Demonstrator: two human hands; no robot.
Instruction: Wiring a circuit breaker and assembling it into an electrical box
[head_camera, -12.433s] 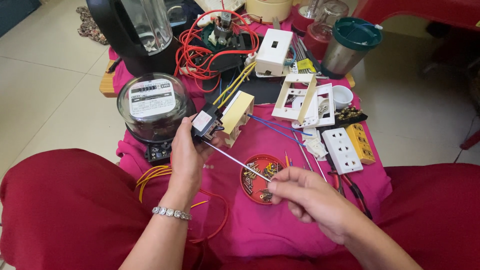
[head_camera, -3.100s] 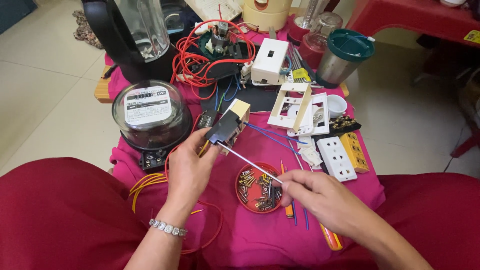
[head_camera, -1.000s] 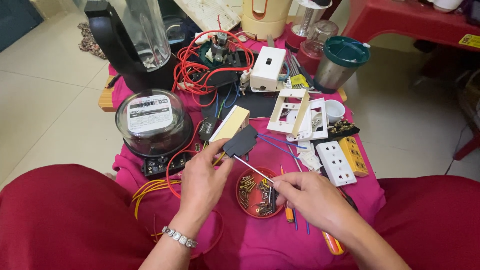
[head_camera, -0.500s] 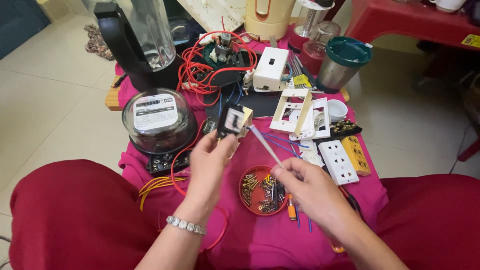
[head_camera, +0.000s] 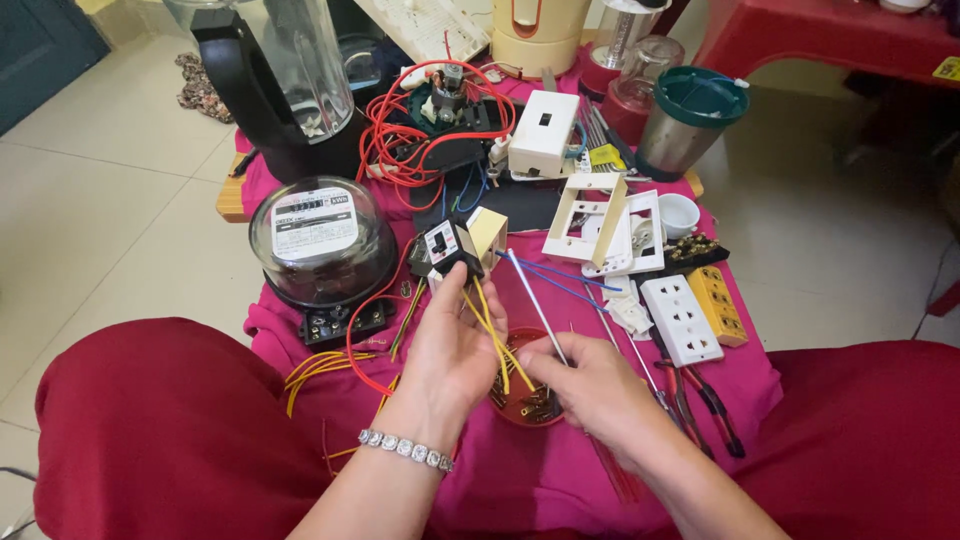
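Holding the small black switch module (head_camera: 447, 245) upright above the pink-covered bench (head_camera: 740, 375), the left hand (head_camera: 455, 345) has its fingers clamped on the lower body, with yellow wires (head_camera: 492, 335) trailing down past the palm. A screwdriver (head_camera: 535, 300) is gripped by the closed fingers of the right hand (head_camera: 590, 385), above the red dish of screws (head_camera: 525, 400). For a clean result, the module should be kept steady and the tip aligned squarely before force is applied.

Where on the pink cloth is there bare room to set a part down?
Bare cloth shows at the near right, past the white socket strip and pliers. A smaller patch lies near left, below the meter beside the yellow wires. The far half, around the red wires and wall plates, is crowded.
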